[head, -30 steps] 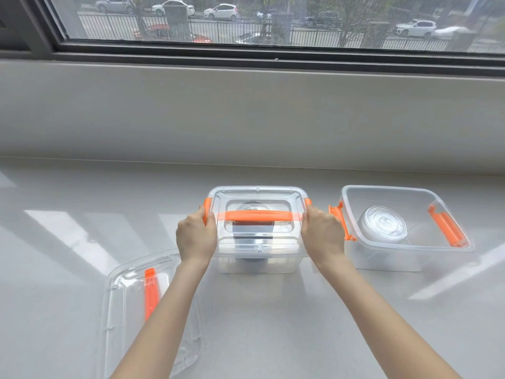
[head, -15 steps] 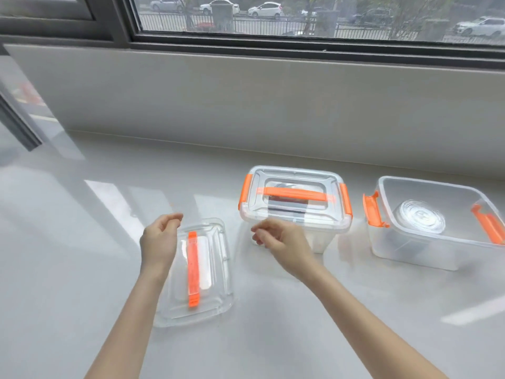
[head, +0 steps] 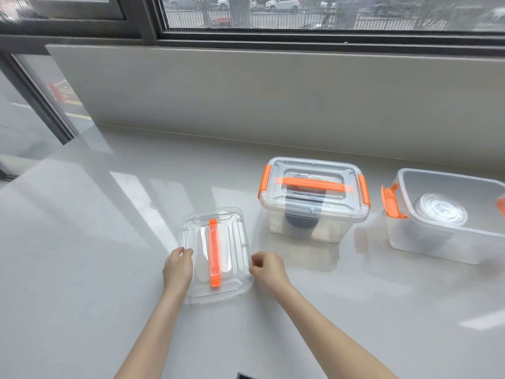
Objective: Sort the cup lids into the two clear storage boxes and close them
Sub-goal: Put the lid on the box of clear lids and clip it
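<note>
While the left hand [head: 178, 268] and right hand [head: 266, 268] pinch the loose lid's [head: 216, 253] long edges, it looks light, stiff, slick; edges seem best for lifting.

I look down on a glossy pale grey stone counter [head: 82, 269] that fills the lower frame, with bright bars of daylight reflected at centre left. A plain beige wall panel [head: 273, 99] runs behind it. Across the top, a dark-framed window [head: 300, 36] shows a black railing [head: 287, 19] and parked cars [head: 281, 4].
</note>
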Available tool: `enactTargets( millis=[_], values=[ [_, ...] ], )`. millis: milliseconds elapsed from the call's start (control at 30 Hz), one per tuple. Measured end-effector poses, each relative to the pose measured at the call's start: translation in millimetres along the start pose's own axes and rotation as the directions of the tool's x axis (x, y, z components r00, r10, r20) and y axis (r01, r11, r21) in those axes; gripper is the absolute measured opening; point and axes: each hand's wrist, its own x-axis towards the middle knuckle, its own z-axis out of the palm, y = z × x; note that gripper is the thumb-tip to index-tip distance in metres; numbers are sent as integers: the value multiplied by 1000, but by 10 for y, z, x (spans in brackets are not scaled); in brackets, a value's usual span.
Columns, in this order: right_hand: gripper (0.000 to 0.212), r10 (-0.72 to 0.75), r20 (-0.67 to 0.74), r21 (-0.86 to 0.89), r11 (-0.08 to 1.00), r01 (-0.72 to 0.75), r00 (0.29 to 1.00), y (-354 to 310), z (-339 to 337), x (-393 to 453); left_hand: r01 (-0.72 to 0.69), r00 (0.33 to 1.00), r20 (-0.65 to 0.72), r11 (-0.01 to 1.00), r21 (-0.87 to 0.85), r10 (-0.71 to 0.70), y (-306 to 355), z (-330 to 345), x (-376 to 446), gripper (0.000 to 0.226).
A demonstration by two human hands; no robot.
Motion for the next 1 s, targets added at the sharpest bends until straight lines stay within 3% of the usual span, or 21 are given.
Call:
enactTargets(
  millis=[100, 233, 300, 400, 600, 700, 833, 1000],
  values=[
    [25, -9, -31, 22, 1000, 10, 999, -15, -57, -53, 44, 998, -43, 995, -92, -49, 24, -56, -16, 44],
    [31, -61, -19, 252, 966, 63, 998, -95, -326, -190, 68, 996, -30, 943, -324, -83, 217, -193, -58, 36],
    [31, -136, -44, 392, 909, 142, 990, -182, -520, -291, 40, 998, -27, 883, -468, -59, 406, -249, -137, 24],
    [32, -247, -103, 585, 768, 259, 964, -305, -916, -447, 3, 1000, 14, 782, -624, 7, 731, -259, -332, 29],
    [29, -398, -198, 660, 621, 422, 896, -412, -1938, -756, 13, 961, 207, 721, -693, 182, 1386, 174, -772, 40],
    [33, -413, -278, 659, 575, 485, 867, -348, -2449, -902, 61, 895, 387, 800, -597, 221, 1668, 547, -934, 45],
    [38, -421, -339, 527, 656, 541, 841, -186, -3022, -1140, 142, 757, 616, 864, -482, 219, 1936, 921, -1021, 55],
    [36, -417, -286, 279, 825, 491, 863, 109, -3560, -1433, 375, 599, 732, 693, -615, 325, 2216, 1423, -1126, 57]
  ],
)
